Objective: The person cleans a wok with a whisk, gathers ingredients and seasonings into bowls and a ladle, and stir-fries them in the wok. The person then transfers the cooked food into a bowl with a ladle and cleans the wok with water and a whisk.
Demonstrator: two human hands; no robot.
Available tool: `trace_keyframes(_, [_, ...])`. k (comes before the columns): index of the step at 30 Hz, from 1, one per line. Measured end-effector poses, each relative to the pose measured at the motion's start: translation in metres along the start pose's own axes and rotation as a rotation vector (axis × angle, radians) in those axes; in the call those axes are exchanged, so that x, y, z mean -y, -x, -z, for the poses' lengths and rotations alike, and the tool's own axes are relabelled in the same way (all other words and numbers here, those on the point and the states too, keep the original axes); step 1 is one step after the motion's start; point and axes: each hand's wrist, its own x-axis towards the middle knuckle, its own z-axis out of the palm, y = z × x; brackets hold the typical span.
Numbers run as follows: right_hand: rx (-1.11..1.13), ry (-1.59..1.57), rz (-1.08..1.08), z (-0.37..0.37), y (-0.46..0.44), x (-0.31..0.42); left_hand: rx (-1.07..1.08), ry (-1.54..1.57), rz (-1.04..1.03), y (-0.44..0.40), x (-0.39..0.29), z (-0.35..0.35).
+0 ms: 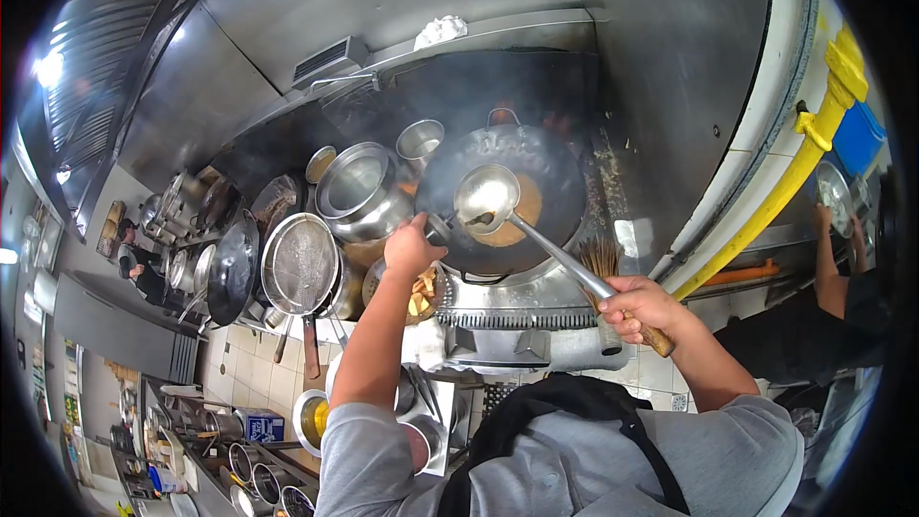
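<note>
My right hand (637,310) is wrapped around the wooden-ended handle of a large metal ladle (486,190). The ladle's bowl hangs over a big dark wok (557,168), which has brown liquid (522,211) in its bottom. Close to the wok's left rim, my left hand (412,247) is closed around something small and dark that I cannot make out. A dark tip shows at the ladle bowl, beside that hand. Below my left wrist is a bowl of cut yellowish pieces (421,297).
Left of the wok stand a large metal pot (356,187), a smaller pot (419,141) and a mesh strainer (300,263). A bristle brush (600,258) is at the right. Another person's hands (825,220) hold a metal bowl at far right; one more person (137,258) is far left.
</note>
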Motion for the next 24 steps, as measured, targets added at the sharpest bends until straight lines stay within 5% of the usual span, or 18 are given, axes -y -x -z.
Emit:
trace_keyframes(5, [0.012,-0.083,-0.03,0.011,-0.02,-0.005,-0.22,0.874,0.074,-0.002,0.005,0.005])
trace_keyframes(9, [-0.045,0.076,0.063,0.026,-0.073,-0.011,-0.222,1.024,0.059,0.005,0.0,0.023])
trace_keyframes(11, [-0.382,0.621,0.291,0.018,-0.109,-0.031,-0.257,1.007,0.048,0.011,0.005,0.023])
trace_keyframes(12, [-0.385,0.622,0.286,0.03,-0.129,-0.051,-0.282,1.029,0.037,0.016,0.005,0.026])
trace_keyframes(14, [-0.614,1.118,0.864,0.039,-0.15,-0.076,-0.305,1.076,0.045,0.037,0.002,0.039])
trace_keyframes(15, [-0.458,0.813,0.334,0.04,-0.144,-0.073,-0.333,1.119,0.053,0.042,0.002,0.043])
trace_keyframes(18, [-0.226,0.424,0.042,0.034,-0.152,-0.037,-0.289,1.031,0.067,0.043,0.012,0.036])
trace_keyframes(20, [-0.22,0.373,0.05,0.034,-0.182,-0.034,-0.23,1.056,0.118,0.043,0.011,0.031])
trace_keyframes(22, [-0.393,0.579,0.272,0.028,-0.199,-0.043,-0.227,0.852,0.08,0.036,0.022,0.012])
trace_keyframes(24, [-0.59,0.91,0.206,0.013,-0.18,-0.059,-0.15,0.664,0.139,0.038,0.024,0.005])
